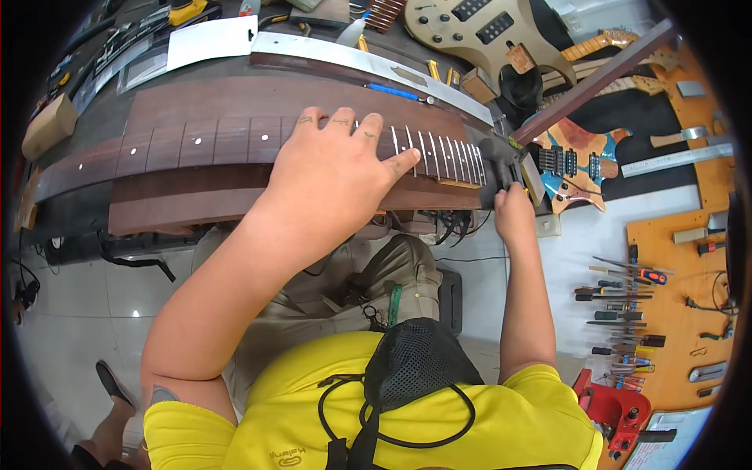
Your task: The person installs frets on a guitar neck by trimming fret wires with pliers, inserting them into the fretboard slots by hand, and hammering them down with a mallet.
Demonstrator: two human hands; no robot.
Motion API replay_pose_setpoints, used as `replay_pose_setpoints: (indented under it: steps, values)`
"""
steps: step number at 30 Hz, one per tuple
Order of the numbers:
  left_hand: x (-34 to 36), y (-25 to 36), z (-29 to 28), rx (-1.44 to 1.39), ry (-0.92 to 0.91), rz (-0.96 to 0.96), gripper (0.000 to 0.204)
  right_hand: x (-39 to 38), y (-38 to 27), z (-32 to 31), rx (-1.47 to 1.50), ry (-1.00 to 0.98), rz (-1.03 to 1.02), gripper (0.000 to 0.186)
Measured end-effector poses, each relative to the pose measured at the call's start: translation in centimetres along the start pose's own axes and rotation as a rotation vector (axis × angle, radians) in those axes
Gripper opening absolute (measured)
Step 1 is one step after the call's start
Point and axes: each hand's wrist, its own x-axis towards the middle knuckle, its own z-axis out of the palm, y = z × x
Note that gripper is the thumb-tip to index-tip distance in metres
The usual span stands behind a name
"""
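A dark brown guitar neck [164, 149] with dot inlays lies across a wooden board [168, 211] on the bench. My left hand [333, 160] rests palm down on the fretboard, fingers spread, the thumb stretched toward the right end. Bright fret wires [446, 158] show to the right of that hand; thin dark lines cross the fretboard to its left. Just beyond the neck's right end, my right hand [513, 210] is closed round the handle of a dark hammer [493, 151]. Part of the hammer blends into the dark things around it.
A long metal straightedge [352, 59] and a blue pen-like tool [395, 93] lie behind the board. Guitar bodies [470, 35] stand at the back right, near a slanted wooden bar [595, 82]. Files and screwdrivers hang on an orange tool board [681, 274]. Another person's leg [113, 427] shows lower left.
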Motion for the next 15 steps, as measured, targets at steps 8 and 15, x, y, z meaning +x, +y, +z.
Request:
replay_pose_setpoints:
  steps: [8,15]
  values:
    - [-0.1,0.2,-0.1,-0.020,-0.003,-0.033,0.044,-3.6,-7.8,-11.6,1.180,-0.138,-0.010,0.048]
    - [-0.2,0.2,0.5,-0.022,0.010,-0.049,0.038,-4.9,-14.1,-15.1,0.800,-0.327,-0.223,0.068]
